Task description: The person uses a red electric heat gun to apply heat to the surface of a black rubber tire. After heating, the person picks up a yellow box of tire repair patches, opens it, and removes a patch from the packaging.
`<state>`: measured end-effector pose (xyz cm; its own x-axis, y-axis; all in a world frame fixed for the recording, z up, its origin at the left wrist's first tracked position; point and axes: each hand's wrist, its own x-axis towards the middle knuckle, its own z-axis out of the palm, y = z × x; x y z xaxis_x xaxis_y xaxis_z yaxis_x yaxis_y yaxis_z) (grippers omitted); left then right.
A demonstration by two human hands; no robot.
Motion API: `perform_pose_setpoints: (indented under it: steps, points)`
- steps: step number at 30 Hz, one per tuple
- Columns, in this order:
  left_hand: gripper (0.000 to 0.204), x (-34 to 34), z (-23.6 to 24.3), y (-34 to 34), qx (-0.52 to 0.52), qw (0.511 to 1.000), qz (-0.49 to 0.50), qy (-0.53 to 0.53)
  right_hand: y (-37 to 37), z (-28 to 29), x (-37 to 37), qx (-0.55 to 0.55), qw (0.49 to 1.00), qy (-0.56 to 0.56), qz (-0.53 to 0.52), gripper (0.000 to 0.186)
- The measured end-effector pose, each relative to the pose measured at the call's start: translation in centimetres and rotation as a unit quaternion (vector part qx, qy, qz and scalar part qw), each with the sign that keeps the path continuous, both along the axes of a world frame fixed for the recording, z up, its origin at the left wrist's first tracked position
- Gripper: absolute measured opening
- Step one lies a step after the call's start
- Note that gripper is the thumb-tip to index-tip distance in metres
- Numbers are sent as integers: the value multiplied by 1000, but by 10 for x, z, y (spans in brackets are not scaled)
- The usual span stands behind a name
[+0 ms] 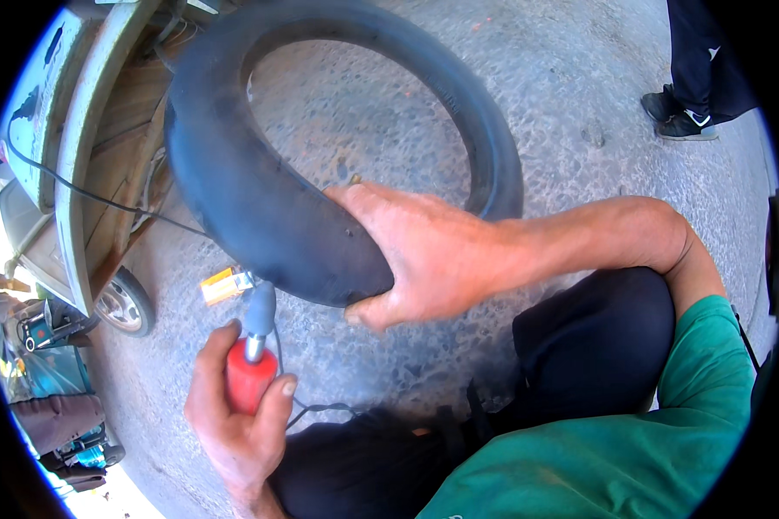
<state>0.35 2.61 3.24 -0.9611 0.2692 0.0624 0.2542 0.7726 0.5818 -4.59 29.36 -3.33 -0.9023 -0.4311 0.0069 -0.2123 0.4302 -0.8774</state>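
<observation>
My right hand (428, 255) reaches in from the right and pinches a black rubber inner tube (264, 203), thumb on one side and fingers on the other. The tube is a large loop, raised in front of me, fat and bulging at its near left part and thinner on the far right. Below it, my left hand (238, 415) is wrapped round the red handle of a tool (251, 376) with a metal collar and a grey upper part. The tool points up toward the tube's lower edge; its tip is hard to make out. Beside the tip shows a small yellow-orange object (223, 285).
A worn wooden cart (91, 156) with a wheel (125, 303) stands at the left. A dark cable (104, 192) crosses from it behind the tube; another cable (320, 408) lies by my knee. Bags and gear sit at the far left. A person's shoe (685, 125) stands on the concrete, far right.
</observation>
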Motion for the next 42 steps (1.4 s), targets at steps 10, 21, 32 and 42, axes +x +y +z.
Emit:
perform_pose_setpoints:
  steps: [10,21,32,42]
  points:
    - [55,-1,0,7,-34,999,2,-18,2,2,-1,5,1000,-27,6,95]
    - [59,-2,-1,4,-12,999,-1,-31,-2,-2,0,22,1000,-10,9,98]
    - [58,-2,2,10,-28,998,8,-50,-3,-2,1,40,999,-21,19,101]
    - [59,-4,-1,12,-17,999,-13,-31,-11,-11,7,67,997,29,10,96]
